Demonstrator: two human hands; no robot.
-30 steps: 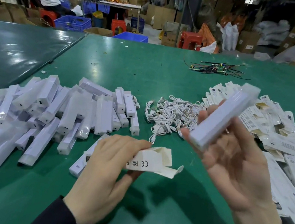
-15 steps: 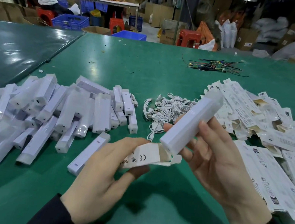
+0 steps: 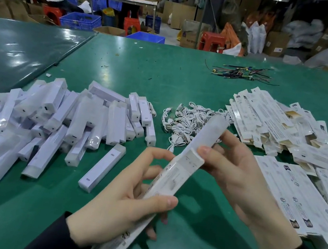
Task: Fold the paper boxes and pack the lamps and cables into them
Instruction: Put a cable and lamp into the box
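Observation:
My left hand [image 3: 123,202] grips a long white paper box [image 3: 173,176] with its open end pointing away from me. My right hand [image 3: 237,176] holds a white wrapped lamp [image 3: 207,134], whose near end sits inside the box mouth. A heap of wrapped white lamps [image 3: 49,121] lies on the left of the green table [image 3: 167,76]. White coiled cables [image 3: 185,121] are piled in the middle. Flat printed box blanks [image 3: 299,148] spread across the right side.
A bundle of coloured wires [image 3: 242,73] lies at the far side of the table. One single lamp [image 3: 103,167] lies just left of my left hand. Behind the table are people at benches, blue crates [image 3: 80,20], red stools and cardboard cartons.
My right hand brought the lamp down and toward me, and its end entered the box mouth. My left hand turned the box from lying crosswise to pointing away, in line with the lamp.

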